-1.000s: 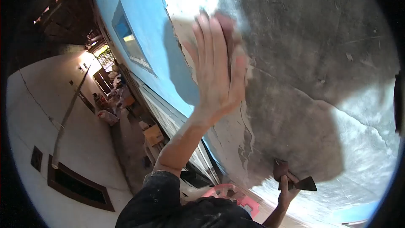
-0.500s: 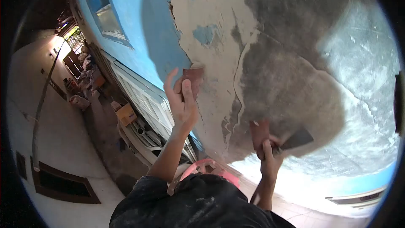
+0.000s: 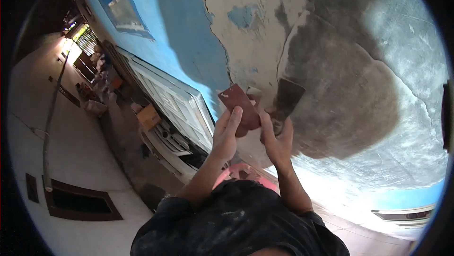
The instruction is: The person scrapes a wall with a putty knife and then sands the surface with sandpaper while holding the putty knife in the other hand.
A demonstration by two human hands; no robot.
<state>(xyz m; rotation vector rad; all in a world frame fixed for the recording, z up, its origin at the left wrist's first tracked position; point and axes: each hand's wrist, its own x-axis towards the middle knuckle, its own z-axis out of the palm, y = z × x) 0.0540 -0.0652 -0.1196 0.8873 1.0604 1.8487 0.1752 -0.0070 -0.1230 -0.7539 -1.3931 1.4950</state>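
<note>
My left hand pinches a reddish-brown piece of sandpaper, its thumb flat on the front and a pale scuffed patch near the upper corner. Close beside it, my right hand grips a putty knife with a wide dark blade pointing up. My right fingers are at the right edge of the sandpaper. Another reddish-brown piece shows partly behind the first, mostly hidden. Both hands are in front of the wall, which has grey patched plaster and cracks.
Blue paint covers the wall's left part, above a white louvred shutter. A pink plastic chair stands low in front of me. Down the passage at left are a cardboard box and piled items.
My left hand has come down from the wall with its sandpaper. My right hand has risen leftward to meet it, and the putty knife blade has swung from pointing right to pointing up.
</note>
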